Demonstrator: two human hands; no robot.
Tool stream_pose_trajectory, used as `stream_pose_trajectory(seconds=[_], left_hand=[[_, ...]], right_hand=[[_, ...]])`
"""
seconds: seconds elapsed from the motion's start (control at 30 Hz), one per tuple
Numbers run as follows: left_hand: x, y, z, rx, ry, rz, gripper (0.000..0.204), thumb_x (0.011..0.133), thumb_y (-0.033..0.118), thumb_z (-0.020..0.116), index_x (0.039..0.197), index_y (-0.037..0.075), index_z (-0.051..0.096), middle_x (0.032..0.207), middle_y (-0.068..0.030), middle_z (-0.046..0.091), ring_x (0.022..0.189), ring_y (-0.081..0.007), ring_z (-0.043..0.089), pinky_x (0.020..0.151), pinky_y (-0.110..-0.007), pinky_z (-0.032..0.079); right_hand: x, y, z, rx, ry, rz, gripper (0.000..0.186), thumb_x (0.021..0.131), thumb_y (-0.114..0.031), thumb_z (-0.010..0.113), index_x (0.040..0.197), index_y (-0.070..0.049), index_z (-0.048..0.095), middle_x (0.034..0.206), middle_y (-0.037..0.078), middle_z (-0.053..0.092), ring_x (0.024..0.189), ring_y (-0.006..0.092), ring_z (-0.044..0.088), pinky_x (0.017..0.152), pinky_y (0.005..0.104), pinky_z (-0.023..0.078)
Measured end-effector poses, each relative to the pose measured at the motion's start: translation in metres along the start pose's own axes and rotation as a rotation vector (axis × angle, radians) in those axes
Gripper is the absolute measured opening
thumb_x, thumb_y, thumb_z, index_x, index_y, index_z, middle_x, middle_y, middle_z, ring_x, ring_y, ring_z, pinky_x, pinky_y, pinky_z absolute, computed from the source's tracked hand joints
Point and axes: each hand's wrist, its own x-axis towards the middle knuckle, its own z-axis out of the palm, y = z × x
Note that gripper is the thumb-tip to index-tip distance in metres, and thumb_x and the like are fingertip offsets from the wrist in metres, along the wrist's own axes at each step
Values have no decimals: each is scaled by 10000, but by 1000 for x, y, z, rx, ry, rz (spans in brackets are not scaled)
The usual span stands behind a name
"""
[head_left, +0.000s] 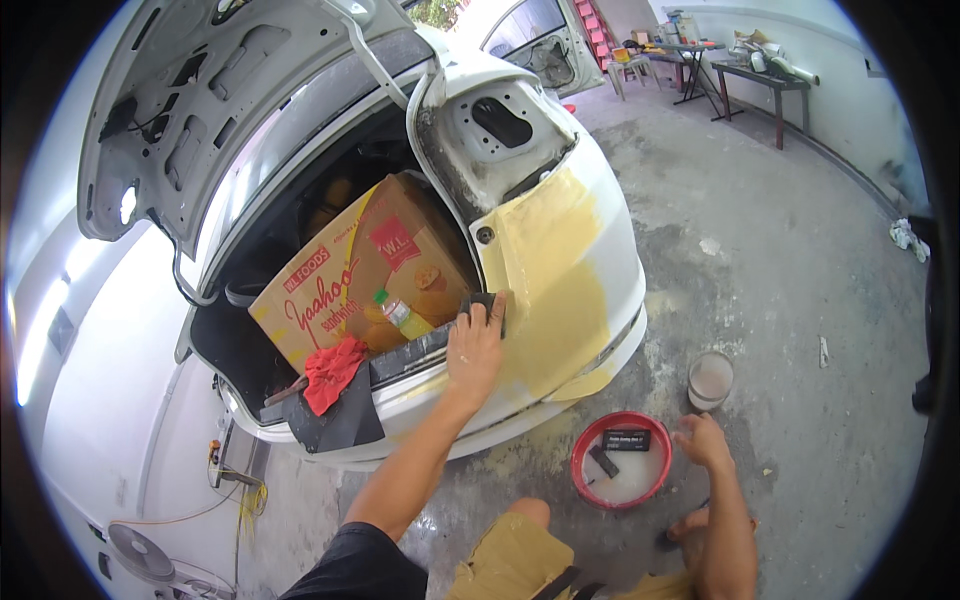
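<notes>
My left hand [474,352] is closed over a dark sanding pad [497,312], which it presses against the rear corner of a white car [622,215] beside the open boot. Yellowish filler [560,290] covers the panel right of the pad. My right hand [706,441] is low over the floor with nothing visible in it, its fingers loosely bent and apart. Just beyond those fingers stands a clear tub [711,378] of cloudy liquid. To its left is a red basin [577,478] of milky water, containing a black block [626,440] and a smaller dark piece [603,461].
Inside the boot sit a large cardboard box [330,265] and a bottle [404,318]. A red cloth [333,374] lies over the boot sill on a dark sheet [335,425]. The raised lid [200,90] hangs above. Cables [255,500] and a fan [140,552] are lower left.
</notes>
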Motion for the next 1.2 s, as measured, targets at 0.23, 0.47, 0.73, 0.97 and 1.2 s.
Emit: stream_pose_trajectory(seconds=[0.23, 0.47, 0.73, 0.97, 1.2], left_hand=[[-2, -9, 7, -28, 40, 15, 590, 899, 32, 543, 1484, 104, 567, 1177, -187, 570, 982, -353, 580, 829, -461, 529], [1, -24, 5, -68, 216, 57, 670, 893, 31, 547, 1540, 207, 540, 1094, -151, 549, 947, -322, 565, 783, -444, 505], [10, -43, 4, 24, 295, 104, 738, 848, 31, 596, 1547, 259, 536, 1066, -100, 525, 915, -309, 529, 765, -435, 468], [-10, -69, 27, 81, 260, 531, 693, 871, 92, 606, 1549, 215, 528, 1307, -73, 541, 1172, -307, 516, 980, -467, 426], [41, -118, 26, -59, 111, 1102, 534, 922, 122, 570, 1438, -16, 591, 1360, -104, 603, 1272, -247, 600, 1103, -362, 505]], right_hand=[[-2, 2, 1, 34, -28, 27, 399, 898, -327, 777, 1228, -110, 727, 1207, 185, 657, 1162, 389, 654, 1005, 517, 508], [-3, 3, 2, 81, 11, 13, 412, 893, -316, 781, 1244, -108, 723, 1235, 194, 653, 1181, 401, 649, 1016, 524, 508], [-11, 7, -3, -2, -4, 42, 408, 882, -289, 788, 1243, -110, 724, 1215, 199, 655, 1157, 421, 651, 991, 493, 526], [-13, 8, -3, 20, -11, 6, 403, 872, -261, 796, 1229, -87, 728, 1214, 213, 661, 1153, 426, 653, 1002, 503, 527], [-9, 3, 2, -19, -83, 70, 431, 871, -278, 809, 1247, -84, 723, 1208, 209, 665, 1155, 418, 656, 1002, 496, 530]])
